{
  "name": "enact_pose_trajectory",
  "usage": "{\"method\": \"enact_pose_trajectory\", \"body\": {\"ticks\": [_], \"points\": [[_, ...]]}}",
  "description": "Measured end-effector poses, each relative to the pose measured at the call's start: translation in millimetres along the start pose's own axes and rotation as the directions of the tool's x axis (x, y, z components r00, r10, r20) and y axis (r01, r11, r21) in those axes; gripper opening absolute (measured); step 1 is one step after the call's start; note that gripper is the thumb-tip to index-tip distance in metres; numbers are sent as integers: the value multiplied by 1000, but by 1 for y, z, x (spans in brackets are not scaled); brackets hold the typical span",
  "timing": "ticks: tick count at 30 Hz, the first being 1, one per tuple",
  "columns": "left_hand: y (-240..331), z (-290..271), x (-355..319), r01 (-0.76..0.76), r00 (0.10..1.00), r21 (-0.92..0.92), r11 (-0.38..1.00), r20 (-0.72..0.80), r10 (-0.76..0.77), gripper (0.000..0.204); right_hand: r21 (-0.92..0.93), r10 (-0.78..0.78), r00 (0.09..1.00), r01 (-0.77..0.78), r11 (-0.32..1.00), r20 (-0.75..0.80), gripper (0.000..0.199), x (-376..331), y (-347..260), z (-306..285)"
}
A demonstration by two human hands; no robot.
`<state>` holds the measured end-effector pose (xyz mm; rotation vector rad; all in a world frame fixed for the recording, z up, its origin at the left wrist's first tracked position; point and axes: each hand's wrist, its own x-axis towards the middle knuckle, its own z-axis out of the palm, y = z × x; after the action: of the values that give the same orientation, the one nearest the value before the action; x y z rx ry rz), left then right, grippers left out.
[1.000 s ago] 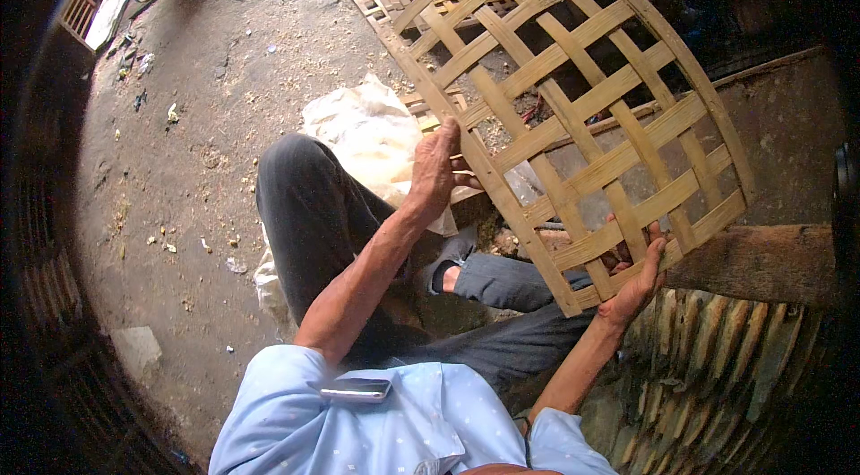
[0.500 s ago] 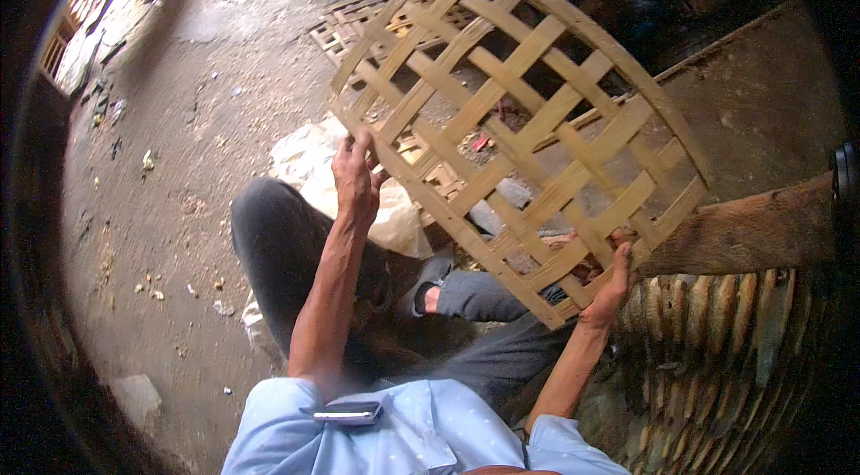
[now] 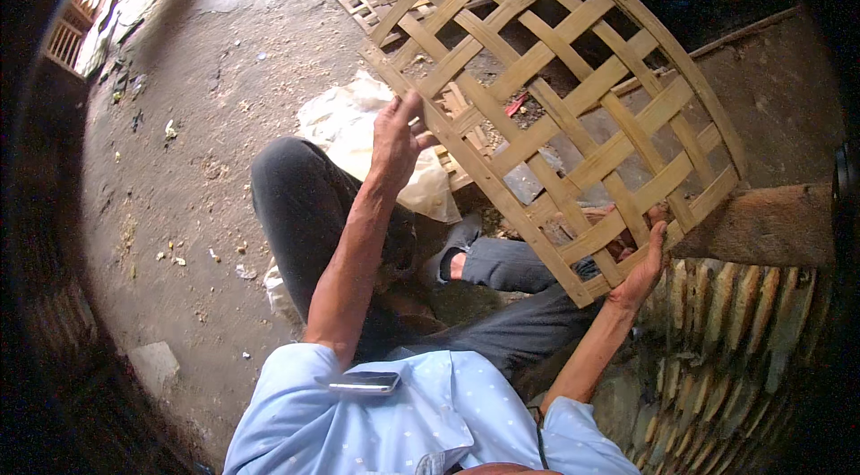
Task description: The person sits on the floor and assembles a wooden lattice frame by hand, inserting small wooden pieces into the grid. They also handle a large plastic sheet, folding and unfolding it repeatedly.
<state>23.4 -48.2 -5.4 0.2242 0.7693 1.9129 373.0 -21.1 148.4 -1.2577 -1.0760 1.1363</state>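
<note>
A large woven bamboo panel (image 3: 596,168), open lattice with a strip frame round its edges, is held up tilted in front of me. My left hand (image 3: 394,143) grips its left edge strip, the thumb side against the wood. At the lower right corner my right hand (image 3: 640,276) is closed round the bottom edge; part of its fingers shows through the gaps and the rest is hidden behind the strips. The panel's right corner lies close to a thick wooden beam (image 3: 761,224); whether they touch I cannot tell.
Another woven lattice piece (image 3: 358,12) lies on the dirt floor ahead. A crumpled pale sheet (image 3: 340,121) is beside my bent knee. Stacked curved slats (image 3: 730,314) stand at the right, under the beam. Scraps litter the floor at the left. A phone (image 3: 365,382) lies against my shirt.
The panel and both my hands have shifted right and slightly up in the picture, along with my legs and the floor. The grip of both hands looks the same.
</note>
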Motion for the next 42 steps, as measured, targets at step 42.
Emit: {"method": "enact_pose_trajectory", "body": {"ticks": [42], "points": [[-85, 31, -33, 293, 929, 61, 954, -253, -269, 62, -237, -184, 983, 184, 954, 22, 45, -45, -7, 31]]}}
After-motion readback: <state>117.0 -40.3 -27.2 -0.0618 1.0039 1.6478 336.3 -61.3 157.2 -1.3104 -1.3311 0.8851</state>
